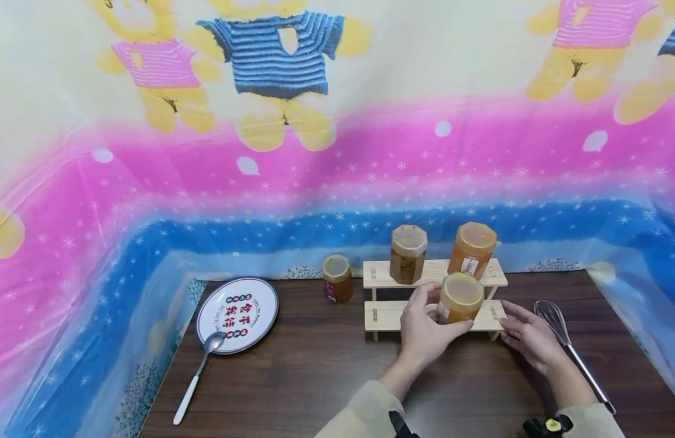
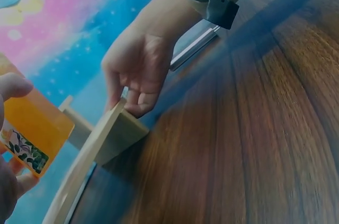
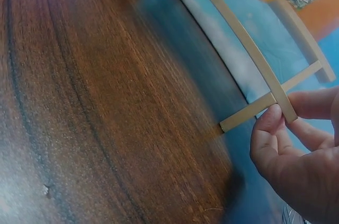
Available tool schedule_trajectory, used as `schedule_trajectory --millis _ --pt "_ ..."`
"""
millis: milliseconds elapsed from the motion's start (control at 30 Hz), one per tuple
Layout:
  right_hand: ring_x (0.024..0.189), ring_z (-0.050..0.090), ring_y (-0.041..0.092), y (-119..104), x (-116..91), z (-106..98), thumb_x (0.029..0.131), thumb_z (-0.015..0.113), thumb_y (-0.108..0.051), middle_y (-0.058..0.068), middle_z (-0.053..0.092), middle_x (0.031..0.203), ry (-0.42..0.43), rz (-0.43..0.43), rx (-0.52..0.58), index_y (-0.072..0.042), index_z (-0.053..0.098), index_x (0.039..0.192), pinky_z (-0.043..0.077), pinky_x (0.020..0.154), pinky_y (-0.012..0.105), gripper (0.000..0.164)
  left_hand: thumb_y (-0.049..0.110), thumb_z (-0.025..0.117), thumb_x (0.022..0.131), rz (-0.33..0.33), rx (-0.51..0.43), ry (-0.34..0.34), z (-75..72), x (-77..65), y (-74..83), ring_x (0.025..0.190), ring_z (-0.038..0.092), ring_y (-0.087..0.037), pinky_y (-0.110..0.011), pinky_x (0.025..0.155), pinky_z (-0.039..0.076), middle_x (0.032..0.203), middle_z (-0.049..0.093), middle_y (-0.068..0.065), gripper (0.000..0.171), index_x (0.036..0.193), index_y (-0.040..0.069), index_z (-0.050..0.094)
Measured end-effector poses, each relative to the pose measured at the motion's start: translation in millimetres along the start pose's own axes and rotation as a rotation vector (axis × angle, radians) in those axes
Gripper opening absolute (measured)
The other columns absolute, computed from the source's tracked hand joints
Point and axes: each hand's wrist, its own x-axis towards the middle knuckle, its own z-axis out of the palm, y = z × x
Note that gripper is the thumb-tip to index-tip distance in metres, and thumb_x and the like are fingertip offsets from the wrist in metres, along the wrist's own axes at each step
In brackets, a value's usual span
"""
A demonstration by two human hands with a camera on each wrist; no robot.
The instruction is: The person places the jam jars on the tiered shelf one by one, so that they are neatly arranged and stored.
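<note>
My left hand [image 1: 427, 331] grips a jar of amber honey-like spread [image 1: 462, 298] with a pale lid, fingers behind it and thumb across its front. The jar is upright at the lower step of a two-step wooden rack [image 1: 383, 315]; a leafy label shows on the orange jar [image 2: 42, 123] in the left wrist view. At the rack's right end, my right hand [image 1: 534, 340] pinches the lower board between thumb and fingers, plain in the right wrist view at the board's tip [image 3: 286, 110]. On the upper step stand a dark speckled jar [image 1: 407, 258] and an orange jar [image 1: 473, 249].
Left of the rack stands a smaller jar [image 1: 337, 281]. A white plate [image 1: 211, 310] with red lettering lies farther left, a spoon [image 1: 192, 389] leaning on its rim. A whisk [image 1: 575, 353] lies beside my right hand. A patterned cloth [image 1: 315, 225] hangs behind the table [image 1: 293, 377].
</note>
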Motion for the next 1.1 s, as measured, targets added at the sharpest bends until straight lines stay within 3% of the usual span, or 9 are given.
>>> schedule_trajectory --millis 533,833,1100 --pt "0.096 0.064 0.007 0.0 -0.7 -0.4 0.107 0.058 -0.012 -0.002 0.061 0.115 -0.009 -0.028 0.027 0.002 0.015 0.163 0.057 0.085 0.028 0.073 0.029 0.099 0.07 -0.046 0.09 0.016 31.3 3.7 -5.6 0.108 0.059 -0.001 -0.019 0.086 0.054 0.118 0.06 0.016 0.071 0.131 0.03 0.061" --pt "0.098 0.064 0.007 0.1 -1.0 0.7 0.107 0.059 -0.014 -0.001 0.058 0.118 -0.009 -0.026 0.014 0.003 0.016 0.163 0.057 0.086 0.028 0.073 0.032 0.099 0.071 -0.073 0.125 0.015 34.1 5.8 -11.4 0.11 0.059 -0.003 -0.024 0.087 0.055 0.118 0.06 0.017 0.07 0.13 0.03 0.061" --pt "0.098 0.064 0.007 -0.3 -1.6 0.6 0.107 0.06 -0.015 0.0 0.058 0.118 0.003 -0.018 0.017 0.002 0.016 0.164 0.057 0.086 0.028 0.074 0.034 0.098 0.072 -0.071 0.137 0.016 37.3 8.2 -11.9 0.111 0.057 -0.001 -0.022 0.088 0.053 0.118 0.058 0.017 0.068 0.129 0.03 0.061"
